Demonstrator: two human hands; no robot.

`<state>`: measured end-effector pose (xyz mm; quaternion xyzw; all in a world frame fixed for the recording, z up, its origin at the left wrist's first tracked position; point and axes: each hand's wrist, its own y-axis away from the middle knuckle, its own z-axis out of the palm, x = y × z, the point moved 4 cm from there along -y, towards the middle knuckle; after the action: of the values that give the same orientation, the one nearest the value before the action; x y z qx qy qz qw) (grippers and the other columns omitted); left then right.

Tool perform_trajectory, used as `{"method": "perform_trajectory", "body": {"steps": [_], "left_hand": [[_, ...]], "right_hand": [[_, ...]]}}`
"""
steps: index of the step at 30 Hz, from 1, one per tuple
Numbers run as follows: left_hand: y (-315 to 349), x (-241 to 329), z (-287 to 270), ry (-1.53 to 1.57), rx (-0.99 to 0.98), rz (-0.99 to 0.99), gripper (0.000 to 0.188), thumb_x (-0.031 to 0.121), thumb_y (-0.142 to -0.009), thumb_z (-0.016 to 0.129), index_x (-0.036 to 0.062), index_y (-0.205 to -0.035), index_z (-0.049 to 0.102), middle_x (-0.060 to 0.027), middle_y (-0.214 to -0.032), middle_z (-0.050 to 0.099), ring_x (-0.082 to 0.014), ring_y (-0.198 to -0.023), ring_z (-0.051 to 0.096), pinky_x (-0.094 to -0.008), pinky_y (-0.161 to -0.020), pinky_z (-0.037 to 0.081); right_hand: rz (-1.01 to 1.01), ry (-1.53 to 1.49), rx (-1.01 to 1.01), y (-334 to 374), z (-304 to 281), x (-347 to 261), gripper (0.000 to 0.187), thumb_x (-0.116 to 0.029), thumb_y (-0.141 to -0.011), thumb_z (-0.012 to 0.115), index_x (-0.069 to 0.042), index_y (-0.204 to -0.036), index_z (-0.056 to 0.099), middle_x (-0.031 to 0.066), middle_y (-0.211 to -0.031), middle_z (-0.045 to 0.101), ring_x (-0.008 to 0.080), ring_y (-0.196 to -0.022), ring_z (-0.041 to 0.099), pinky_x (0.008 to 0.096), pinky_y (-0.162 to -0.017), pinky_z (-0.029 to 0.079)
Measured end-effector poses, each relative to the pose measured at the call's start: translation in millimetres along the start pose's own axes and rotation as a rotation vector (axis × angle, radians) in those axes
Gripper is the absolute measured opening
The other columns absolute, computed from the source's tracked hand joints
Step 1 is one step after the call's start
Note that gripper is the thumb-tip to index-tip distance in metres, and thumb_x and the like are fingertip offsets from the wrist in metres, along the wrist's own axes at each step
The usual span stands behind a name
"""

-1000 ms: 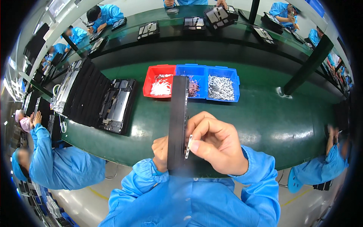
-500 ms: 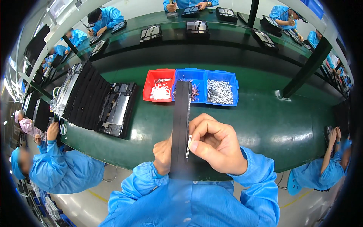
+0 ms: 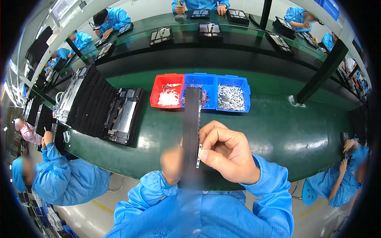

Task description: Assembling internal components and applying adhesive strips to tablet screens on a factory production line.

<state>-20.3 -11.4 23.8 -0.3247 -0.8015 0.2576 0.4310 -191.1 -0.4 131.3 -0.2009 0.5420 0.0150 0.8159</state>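
Note:
A long black slab-like unit point(image 3: 191, 127) stands edge-on before me, its narrow side facing up. My left hand point(image 3: 171, 163) grips it from the left; that hand is blurred and its fingertips are hidden behind the slab. On the other side, my right hand point(image 3: 228, 152) pinches a small white strip with dark marks point(image 3: 199, 156) between thumb and forefinger. The strip lies along the slab's right edge; whether it touches the slab I cannot tell. The slab's far end covers part of the middle blue bin point(image 3: 204, 80).
A red bin point(image 3: 154, 90) holds white strips; a blue bin point(image 3: 247, 99) holds grey-white pieces. Left on the green table point(image 3: 274, 123) stands a leaning row of black-cased devices point(image 3: 89, 101). A dark post point(image 3: 323, 73) rises at right. Co-workers sit around, including one nearby left point(image 3: 59, 174).
My left hand has shifted slightly and is now blurred. The slab and strip have moved a little nearer and to the right. My right hand keeps its pinch.

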Motion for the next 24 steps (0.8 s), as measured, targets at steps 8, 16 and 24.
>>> {"method": "perform_trajectory", "body": {"steps": [8,16,24], "left_hand": [[7,-6,-3,0.010,-0.085,-0.126,0.048,0.012,-0.055,0.094,0.0171,-0.100,0.077,-0.0043,-0.090,0.073,-0.0263,-0.086,0.073,-0.0371,-0.081,0.059],[-1,3,0,-0.002,-0.034,0.018,0.064,0.000,-0.075,0.075,-0.0158,-0.133,0.056,-0.0144,-0.083,0.074,-0.0186,-0.057,0.069,-0.0283,-0.052,0.053],[-8,10,-4,-0.010,-0.017,0.061,0.064,0.000,-0.075,0.075,-0.0150,-0.134,0.057,-0.0126,-0.075,0.071,-0.0198,-0.057,0.069,-0.0291,-0.051,0.052]], "right_hand": [[0.026,-0.026,0.019,0,-1,-1,0.006,0.001,-0.091,0.065,0.002,-0.087,0.060,0.0105,-0.107,0.056,0.0130,-0.094,0.054,0.0284,-0.085,0.047],[0.001,-0.016,0.000,1,-1,-1,0.007,0.000,-0.091,0.067,0.001,-0.088,0.061,0.0108,-0.108,0.055,0.0127,-0.095,0.054,0.0279,-0.084,0.047],[0.010,-0.005,-0.012,0,-1,-1,0.008,0.000,-0.090,0.068,0.001,-0.087,0.062,0.0103,-0.106,0.054,0.0130,-0.094,0.054,0.0273,-0.084,0.046]]}}
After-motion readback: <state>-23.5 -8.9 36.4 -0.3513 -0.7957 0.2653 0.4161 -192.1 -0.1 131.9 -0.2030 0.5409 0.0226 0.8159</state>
